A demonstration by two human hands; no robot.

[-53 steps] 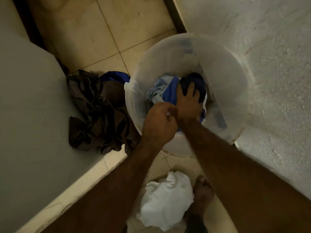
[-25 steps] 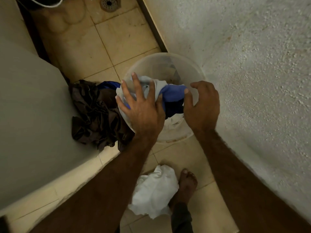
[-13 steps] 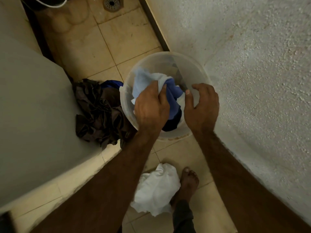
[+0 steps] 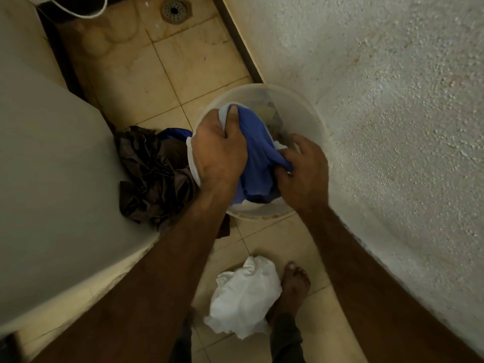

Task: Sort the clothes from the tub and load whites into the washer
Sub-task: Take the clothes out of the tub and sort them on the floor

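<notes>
Both hands are inside a clear plastic tub point(image 4: 309, 111) that stands on the tiled floor point(image 4: 183, 61), close against the rough white wall point(image 4: 379, 100). The left hand point(image 4: 218, 153) is clenched around a bunch of blue cloth point(image 4: 255, 150) with a pale light-blue edge, holding it at the tub's left rim. The right hand point(image 4: 303, 171) grips the other end of the same blue cloth, fingers curled into its folds. A little white fabric shows under the blue cloth at the tub's near side. Just left of the tub, a heap of dark brown clothes point(image 4: 154, 174) with a bit of blue on top lies on the floor against a large grey surface point(image 4: 52, 166). A crumpled white garment point(image 4: 243, 294) lies on the floor nearer the person, touching a bare foot point(image 4: 294, 284). A round drain point(image 4: 174, 9) sits at the floor's far end.
</notes>
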